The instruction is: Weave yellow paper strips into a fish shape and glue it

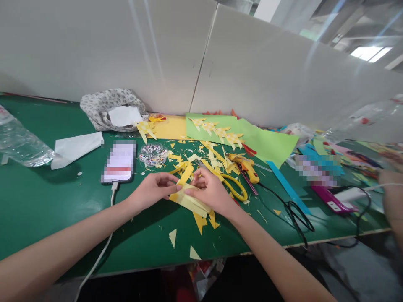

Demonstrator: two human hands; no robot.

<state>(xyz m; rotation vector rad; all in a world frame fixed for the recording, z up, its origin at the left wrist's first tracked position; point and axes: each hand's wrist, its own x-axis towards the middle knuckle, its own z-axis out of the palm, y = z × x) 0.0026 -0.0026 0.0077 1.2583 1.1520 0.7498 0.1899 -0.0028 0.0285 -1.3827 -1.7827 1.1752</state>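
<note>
From where I stand, sharing the one head-worn view, I see two bare hands meeting over the green tabletop (40,201), with a small yellow paper piece (188,202) between them, just in front of a litter of paper scraps (215,154). The left hand (153,191) has its thumb and bent fingers pinched together at the piece's left corner. The right hand (210,188) presses its thumb on the pale upper face, the other fingers curled near the far edge; what they do underneath I can't tell. Pale and deeper yellow strips show in it, with notched tails hanging from the near side.

It looks next to weightless, crisp enough to keep a crease yet quick to bend or tear at those narrow tails. I'd hold it by the broad, layered body, flat between thumb and fingertip, and leave the tails free; a hard squeeze could well mark it. Dry paper shouldn't slip much, though loose strips may slide over each other.

Just beyond the right hand lie yellow-handled scissors (241,195) and a yellow glue gun (247,166). Farther back, finished-looking paper fish (220,132) rest on a green sheet (269,140).
</note>
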